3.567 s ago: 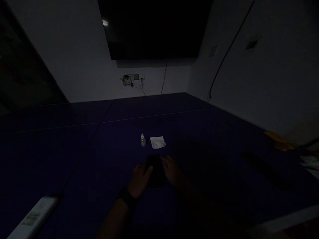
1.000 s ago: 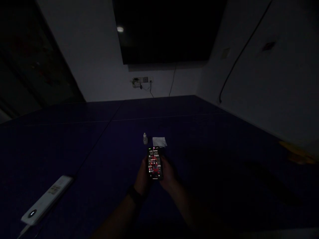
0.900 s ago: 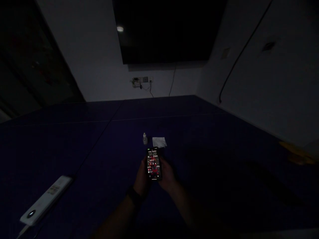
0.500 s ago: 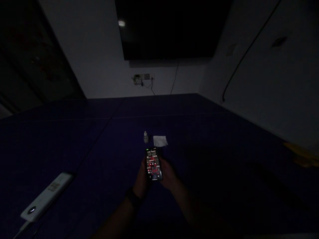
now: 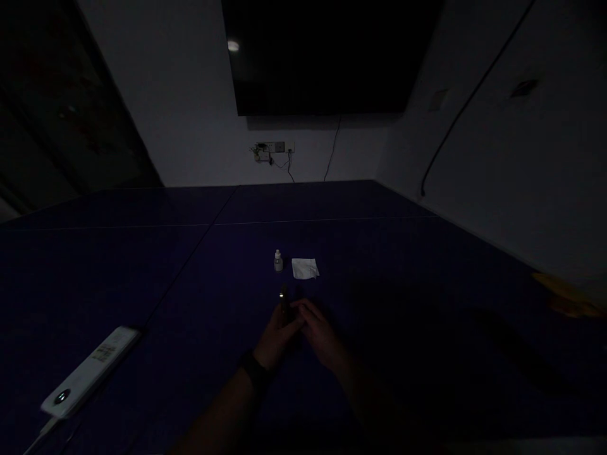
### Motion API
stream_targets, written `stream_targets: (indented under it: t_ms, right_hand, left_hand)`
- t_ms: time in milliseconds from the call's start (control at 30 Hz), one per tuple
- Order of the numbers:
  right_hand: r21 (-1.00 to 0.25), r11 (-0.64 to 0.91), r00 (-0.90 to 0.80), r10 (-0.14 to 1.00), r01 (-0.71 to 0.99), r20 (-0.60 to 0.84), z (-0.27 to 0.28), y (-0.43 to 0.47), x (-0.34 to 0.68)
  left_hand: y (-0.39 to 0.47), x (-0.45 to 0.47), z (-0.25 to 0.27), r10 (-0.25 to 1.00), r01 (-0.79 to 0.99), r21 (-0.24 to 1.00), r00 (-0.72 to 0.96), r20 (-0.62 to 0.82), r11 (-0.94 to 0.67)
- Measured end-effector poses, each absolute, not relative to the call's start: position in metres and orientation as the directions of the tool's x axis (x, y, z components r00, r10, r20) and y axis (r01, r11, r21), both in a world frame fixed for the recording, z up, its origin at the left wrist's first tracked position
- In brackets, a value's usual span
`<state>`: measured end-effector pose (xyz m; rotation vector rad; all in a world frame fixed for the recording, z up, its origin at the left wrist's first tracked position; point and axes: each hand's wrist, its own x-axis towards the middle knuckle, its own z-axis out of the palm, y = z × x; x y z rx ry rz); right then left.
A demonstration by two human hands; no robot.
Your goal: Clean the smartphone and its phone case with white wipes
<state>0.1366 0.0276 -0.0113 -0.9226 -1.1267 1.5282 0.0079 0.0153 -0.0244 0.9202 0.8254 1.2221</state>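
Note:
A phone (image 5: 284,297) is turned edge-on, so its screen is hidden; a small bright spot shows near its upper end. My left hand (image 5: 274,339), with a dark band (image 5: 255,370) on the wrist, is closed around the lower part of the phone. My right hand (image 5: 323,336) is close on the right, its fingers loosely stretched toward the phone and meeting the left thumb area; whether they touch the phone is too dark to tell. Beyond the hands stand a small white-capped bottle (image 5: 278,262) and a flat white piece of paper or tissue (image 5: 305,268).
A long white device (image 5: 92,373) with a round dial and cable lies at left on the dark blue surface (image 5: 199,303). A yellowish item (image 5: 566,294) lies at right. A large dark screen (image 5: 327,57) hangs above wall sockets (image 5: 279,146) with cords.
The phone has turned from screen facing me to edge-on, and its lit display is no longer visible. My right hand has shifted from gripping the phone's right edge to loosely stretched fingers beside it.

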Motion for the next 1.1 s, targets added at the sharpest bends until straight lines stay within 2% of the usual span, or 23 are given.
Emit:
stream_targets:
  t_ms: [133,300,500,667,867,1000,1100]
  right_hand:
    - [-0.987,0.141,-0.229,0.966,0.075,0.121,0.000,0.013,0.153]
    - [-0.937,0.232,-0.283,0.947,0.261,0.155,-0.005,0.002,0.165]
    - [-0.926,0.259,-0.303,0.937,0.274,0.172,-0.024,0.021,0.169]
    - [-0.828,0.403,-0.360,0.894,0.389,0.266,-0.013,0.038,0.181]
    - [-0.747,0.479,-0.469,0.846,0.462,0.252,0.003,0.047,0.182]
    - [-0.744,0.473,-0.483,0.845,0.471,0.231,0.001,0.047,0.179]
    - [-0.801,0.436,-0.479,0.850,0.411,0.217,-0.004,0.042,0.179]
  left_hand:
    - [0.013,0.003,-0.023,0.984,-0.470,0.874,0.174,-0.049,0.126]
    - [0.013,0.001,-0.030,0.990,-0.516,0.851,0.138,-0.026,0.094]
    - [0.019,-0.011,-0.032,0.985,-0.454,0.890,0.172,0.031,0.051]
    - [0.026,-0.049,-0.022,0.972,-0.350,0.937,0.218,0.087,-0.005]
    - [0.026,-0.076,-0.014,0.965,-0.209,0.976,0.241,0.103,-0.052]
    - [0.025,-0.075,-0.014,0.974,-0.154,0.986,0.208,0.094,-0.063]
    - [0.022,-0.072,-0.012,0.984,-0.145,0.987,0.151,0.096,-0.074]
